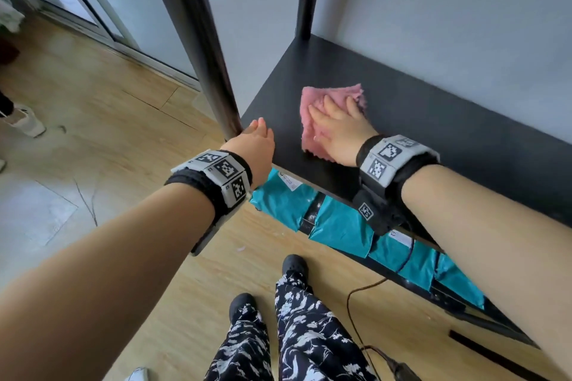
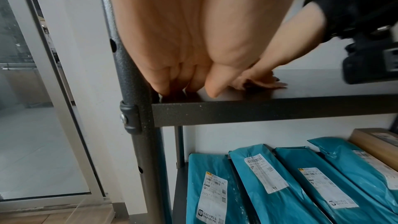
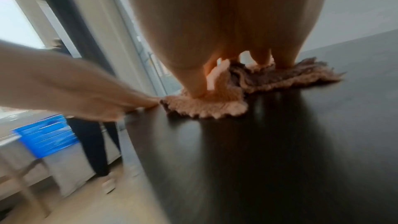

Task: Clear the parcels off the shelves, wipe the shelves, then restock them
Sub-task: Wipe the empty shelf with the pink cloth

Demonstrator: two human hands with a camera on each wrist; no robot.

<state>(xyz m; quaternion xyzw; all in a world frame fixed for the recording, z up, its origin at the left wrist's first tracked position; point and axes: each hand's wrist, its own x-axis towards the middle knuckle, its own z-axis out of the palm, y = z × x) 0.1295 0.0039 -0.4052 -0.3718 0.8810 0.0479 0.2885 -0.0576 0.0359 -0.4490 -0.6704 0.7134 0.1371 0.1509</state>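
Right hand (image 1: 335,130) presses flat, fingers spread, on pink cloth (image 1: 312,108); left hand (image 1: 258,141), fingers relaxed, rests beside shelf post (image 1: 213,71). Teal parcels (image 2: 267,183) lie on the shelf below.

Left hand (image 1: 258,141) mid-frame, fingers straight, tips down, right hand (image 1: 337,127) just right of it, flat, fingers spread, both forearms outstretched
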